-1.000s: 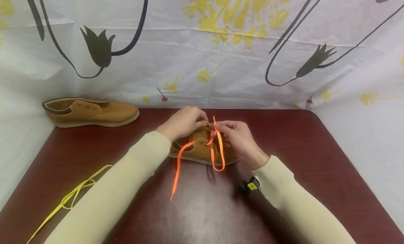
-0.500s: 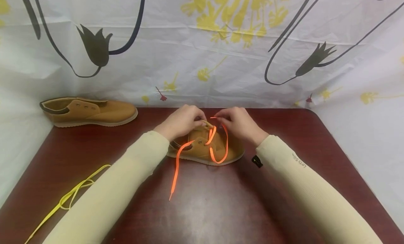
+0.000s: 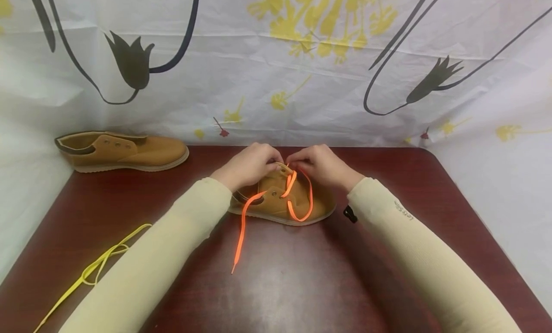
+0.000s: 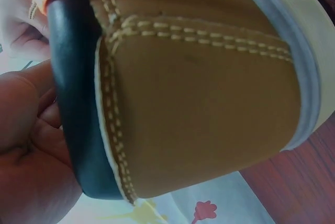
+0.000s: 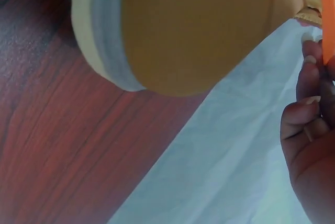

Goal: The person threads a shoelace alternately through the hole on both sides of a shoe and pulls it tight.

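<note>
A tan shoe (image 3: 321,201) with a pale sole sits at the table's back middle, toe to the right. An orange shoelace (image 3: 240,237) runs through some of its eyelets, and one tipped end hangs toward the table's front. My left hand (image 3: 251,166) reaches over the shoe's opening and pinches the far eyelet flap (image 3: 283,167). On the flap's far side, my right hand (image 3: 324,166) pinches the lace's other part, which loops down over the shoe's side. In the right wrist view, the orange lace (image 5: 328,14) passes down into the fingers, close by the flap edge.
Another tan shoe (image 3: 151,153), with bare eyelets, stands at the back left. A yellow shoelace (image 3: 88,273) lies loosely looped on the dark red table (image 3: 267,294) at the left. A white printed sheet (image 3: 241,60) hangs right behind the table and along its sides.
My right hand has gone from in front of the flap to its far side, taking the lace with it. The lace's loop has swung right and risen. My left hand keeps its grip.
</note>
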A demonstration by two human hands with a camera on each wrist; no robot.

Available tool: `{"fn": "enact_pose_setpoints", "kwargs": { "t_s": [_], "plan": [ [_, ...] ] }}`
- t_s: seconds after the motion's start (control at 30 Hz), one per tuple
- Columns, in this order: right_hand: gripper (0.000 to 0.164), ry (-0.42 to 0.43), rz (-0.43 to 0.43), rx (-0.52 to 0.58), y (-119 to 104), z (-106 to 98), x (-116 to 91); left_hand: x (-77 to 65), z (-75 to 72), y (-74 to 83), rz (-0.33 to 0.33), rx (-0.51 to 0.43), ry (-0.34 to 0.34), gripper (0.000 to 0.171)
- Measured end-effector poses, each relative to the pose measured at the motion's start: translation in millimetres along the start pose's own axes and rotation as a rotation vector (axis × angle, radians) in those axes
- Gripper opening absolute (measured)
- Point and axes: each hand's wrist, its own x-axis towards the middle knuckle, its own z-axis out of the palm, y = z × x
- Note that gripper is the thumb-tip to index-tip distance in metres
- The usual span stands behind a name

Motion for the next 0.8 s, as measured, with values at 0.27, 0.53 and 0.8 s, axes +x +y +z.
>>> {"fn": "enact_pose_setpoints", "kwargs": {
  "t_s": [0.27, 0.53, 0.8],
  "plan": [
    [0.021, 0.011, -0.045, 0.015, 1, 0, 2, -1.3, 0.1, -1.3, -0.003, -0.011, 0.01, 0.016],
    [0.02, 0.033, -0.053, -0.003, 5, 6, 3, 0.1, 6.5, -2.2, -0.003, -0.018, 0.01, 0.011],
    [0.02, 0.052, -0.067, 0.007, 7, 7, 1, 1.8, 10.9, -5.4, 0.049, 0.049, 0.059, 0.013]
  ]
}}
